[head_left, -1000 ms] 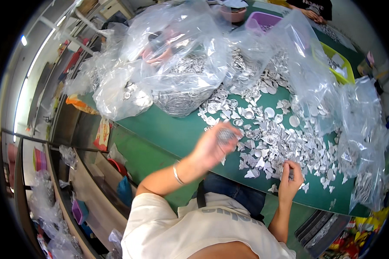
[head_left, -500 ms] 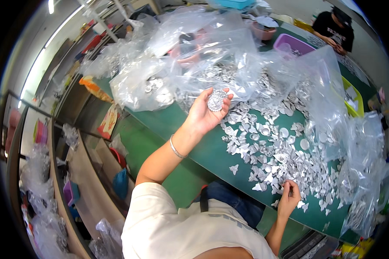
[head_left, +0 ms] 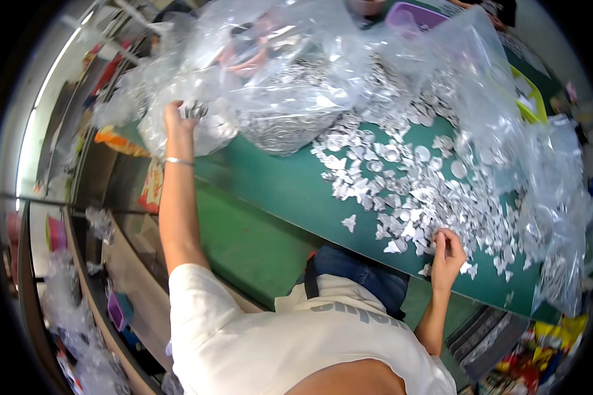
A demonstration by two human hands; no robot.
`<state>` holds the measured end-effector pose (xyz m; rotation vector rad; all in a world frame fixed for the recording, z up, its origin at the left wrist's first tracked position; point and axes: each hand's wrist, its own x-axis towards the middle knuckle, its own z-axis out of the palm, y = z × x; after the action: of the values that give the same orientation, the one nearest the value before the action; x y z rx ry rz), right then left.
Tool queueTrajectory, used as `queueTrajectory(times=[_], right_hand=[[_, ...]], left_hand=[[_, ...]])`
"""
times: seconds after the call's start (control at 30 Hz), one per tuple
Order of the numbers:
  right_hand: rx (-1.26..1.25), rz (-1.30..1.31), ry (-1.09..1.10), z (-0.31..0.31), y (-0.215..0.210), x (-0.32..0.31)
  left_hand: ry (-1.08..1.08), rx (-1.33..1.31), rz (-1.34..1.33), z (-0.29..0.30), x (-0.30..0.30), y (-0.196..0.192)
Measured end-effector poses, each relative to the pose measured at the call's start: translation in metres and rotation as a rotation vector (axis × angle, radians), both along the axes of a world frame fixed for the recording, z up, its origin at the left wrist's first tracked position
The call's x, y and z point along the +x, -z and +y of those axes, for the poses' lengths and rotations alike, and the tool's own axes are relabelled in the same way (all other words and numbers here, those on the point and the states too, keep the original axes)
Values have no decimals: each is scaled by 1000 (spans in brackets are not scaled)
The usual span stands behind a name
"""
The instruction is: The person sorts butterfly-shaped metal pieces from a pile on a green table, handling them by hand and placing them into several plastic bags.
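My left hand (head_left: pixel 180 126) reaches to a clear plastic bag (head_left: pixel 153 135) at the table's left end. Round silver pieces (head_left: pixel 195 110) show right beside its fingers; its grip is partly hidden, and I cannot tell whether they are in the hand or only in the bag. Over the near edge of a wide pile of small silver metal pieces (head_left: pixel 412 191), my right hand (head_left: pixel 448 253) has thumb and forefinger pinched together. Anything between those fingertips is too small to make out. One single silver piece (head_left: pixel 349 223) lies apart, left of the pile.
Large clear bags of silver pieces (head_left: pixel 286 131) cover the back of the green table (head_left: pixel 263 174). More clear plastic (head_left: pixel 553 197) hangs along the right end. A purple basin (head_left: pixel 415 16) and a lime-green basin (head_left: pixel 530 95) stand behind. Another person (head_left: pixel 501 10) is partly visible at the far right.
My left hand has swung left from above the table to the bag; the round silver piece in its palm is no longer clearly seen there. My right hand stays at the pile's near edge.
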<state>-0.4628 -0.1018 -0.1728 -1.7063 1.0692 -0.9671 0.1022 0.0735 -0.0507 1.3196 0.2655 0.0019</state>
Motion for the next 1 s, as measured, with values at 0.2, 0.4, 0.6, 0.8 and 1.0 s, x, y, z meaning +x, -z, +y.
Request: queueTrajectory(times=[0.2, 0.4, 0.6, 0.8, 1.0], right_hand=[[-162, 215, -15, -9, -31, 1], [-610, 508, -95, -40, -38, 63], [-625, 488, -134, -57, -25, 61], [584, -722, 25, -54, -51, 15], [602, -705, 48, -40, -33, -20]], left_hand=[[277, 269, -962, -57, -178, 9], [1079, 643, -1003, -99, -316, 84], [1188, 821, -1046, -120, -313, 94], [1141, 882, -1081, -109, -317, 103], [1392, 605, -1332, -144, -372, 98]])
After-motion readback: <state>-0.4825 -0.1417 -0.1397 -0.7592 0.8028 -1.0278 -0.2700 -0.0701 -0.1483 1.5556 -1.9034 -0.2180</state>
